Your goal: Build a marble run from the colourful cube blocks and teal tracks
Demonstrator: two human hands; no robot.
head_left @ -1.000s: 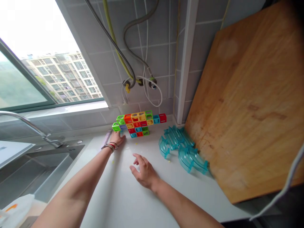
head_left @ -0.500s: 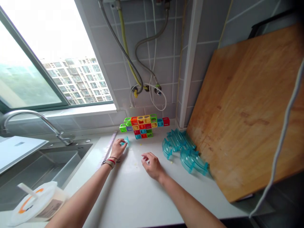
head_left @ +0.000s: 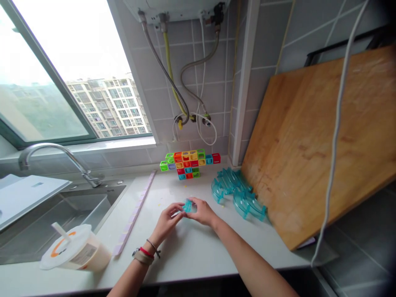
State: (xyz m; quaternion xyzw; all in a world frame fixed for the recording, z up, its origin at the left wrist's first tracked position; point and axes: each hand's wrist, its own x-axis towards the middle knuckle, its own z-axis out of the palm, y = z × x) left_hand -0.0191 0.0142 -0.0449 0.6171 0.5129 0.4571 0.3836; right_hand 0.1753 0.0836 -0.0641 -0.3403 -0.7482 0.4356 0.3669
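Between my two hands, low over the white counter, is a small clear teal plastic piece (head_left: 187,206). My left hand (head_left: 169,217) pinches it from the left with bent fingers. From the right, my right hand (head_left: 202,211) grips the same piece between thumb and fingers. Its exact shape is partly covered by my fingertips. Behind them stands a wall of colourful hollow cube blocks (head_left: 186,163), joined together with arms out to both sides. To the right lie several curved teal track pieces (head_left: 244,202), apart from my hands.
A lidded drink cup with a straw (head_left: 76,249) stands at the left front, beside the sink (head_left: 93,206) and tap. A long pale purple strip (head_left: 136,214) lies on the counter. A large wooden board (head_left: 321,144) leans at the right, with a white cable (head_left: 335,136) hanging before it.
My left hand has brought the small teal piece rightward and nearer from beside the blocks. My right hand has closed on it too. The view has shifted slightly.
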